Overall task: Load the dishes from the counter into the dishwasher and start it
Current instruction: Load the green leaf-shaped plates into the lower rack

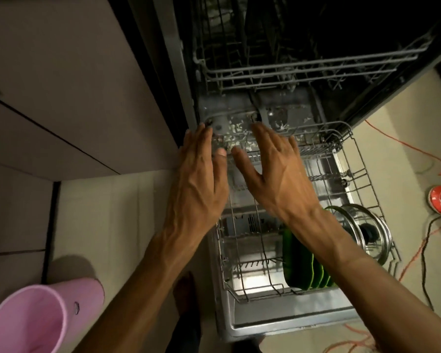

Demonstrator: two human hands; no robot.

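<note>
head view: both hands reach out flat over the lower rack (316, 189), which is pulled out over the open door (278, 324). left hand (201, 171) and right hand (273, 169) have fingers straight, holding nothing — fingertips over the rack's far end. green plates (303, 261) and a glass lid (367, 230) stand at the rack's near right. upper rack (303, 67) sits above — a pink bin (31, 319) well left.
</note>
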